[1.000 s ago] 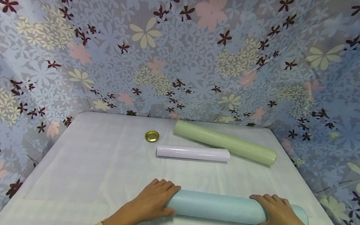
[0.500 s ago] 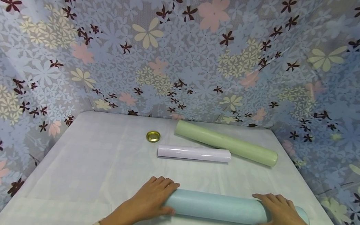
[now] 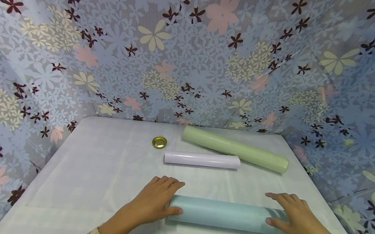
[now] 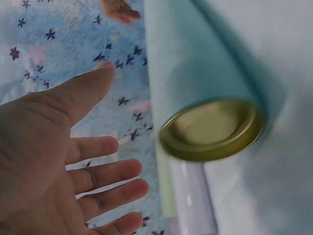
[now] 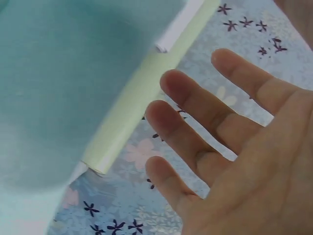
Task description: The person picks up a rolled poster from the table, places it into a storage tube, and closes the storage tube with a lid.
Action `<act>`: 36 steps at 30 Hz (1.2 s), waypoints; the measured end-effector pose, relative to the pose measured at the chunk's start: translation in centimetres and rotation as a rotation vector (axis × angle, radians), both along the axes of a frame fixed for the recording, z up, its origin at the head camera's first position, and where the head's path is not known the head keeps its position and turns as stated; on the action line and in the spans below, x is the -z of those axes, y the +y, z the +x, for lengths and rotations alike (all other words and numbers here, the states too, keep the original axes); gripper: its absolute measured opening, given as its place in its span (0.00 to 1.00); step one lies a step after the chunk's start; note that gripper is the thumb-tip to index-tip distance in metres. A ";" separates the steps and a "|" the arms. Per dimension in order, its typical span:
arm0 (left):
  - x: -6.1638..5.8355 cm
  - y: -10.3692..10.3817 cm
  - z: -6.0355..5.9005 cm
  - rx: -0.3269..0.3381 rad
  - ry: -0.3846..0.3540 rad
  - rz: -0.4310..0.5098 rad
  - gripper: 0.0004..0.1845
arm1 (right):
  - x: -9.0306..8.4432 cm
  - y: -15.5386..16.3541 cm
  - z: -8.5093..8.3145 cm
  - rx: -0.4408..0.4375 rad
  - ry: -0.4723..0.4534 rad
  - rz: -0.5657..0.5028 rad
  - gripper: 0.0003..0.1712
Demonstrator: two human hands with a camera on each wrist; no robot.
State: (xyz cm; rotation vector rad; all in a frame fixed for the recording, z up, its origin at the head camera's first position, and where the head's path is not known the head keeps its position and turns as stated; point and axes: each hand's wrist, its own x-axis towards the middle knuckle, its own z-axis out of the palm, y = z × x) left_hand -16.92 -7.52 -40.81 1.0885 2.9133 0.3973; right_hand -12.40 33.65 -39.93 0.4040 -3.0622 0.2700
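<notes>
A light blue paper roll (image 3: pixel 220 214) lies crosswise near the front edge of the white-clothed table (image 3: pixel 91 168). My left hand (image 3: pixel 161 197) hovers over its left end with the fingers straight and spread. In the left wrist view the left hand (image 4: pixel 88 161) stands apart from the roll (image 4: pixel 195 63), whose end carries a gold cap (image 4: pixel 211 129). My right hand (image 3: pixel 289 212) is at the roll's right end, fingers straight. The right wrist view shows the right hand (image 5: pixel 220 137) beside the roll (image 5: pixel 73 88), holding nothing.
A green roll (image 3: pixel 237 149) lies slantwise at the back right, also in the right wrist view (image 5: pixel 137 107). A shorter pale lilac roll (image 3: pixel 202 159) lies in front of it. A loose gold lid (image 3: pixel 159 142) sits to their left. Flowered curtains (image 3: pixel 191 60) close the table in.
Both hands have loosened from the blue roll, their fingers now straighter and lifted. The roll has shifted slightly left, and its right end no longer shows past my right hand.
</notes>
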 end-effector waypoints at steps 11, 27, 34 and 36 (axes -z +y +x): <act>-2.9 -2.1 -2.5 -0.097 0.046 0.105 0.37 | -2.3 -0.3 -1.5 -0.003 0.126 -0.002 0.39; -3.2 -3.0 -7.2 -0.156 0.048 0.073 0.36 | -3.2 0.6 -6.7 -0.013 0.260 -0.002 0.46; -2.3 -2.8 -8.9 -0.164 0.006 0.033 0.37 | -3.2 1.5 -9.4 0.032 0.191 0.011 0.49; -2.2 -2.6 -9.3 -0.170 -0.011 0.019 0.37 | -3.2 1.7 -10.1 0.042 0.177 0.023 0.49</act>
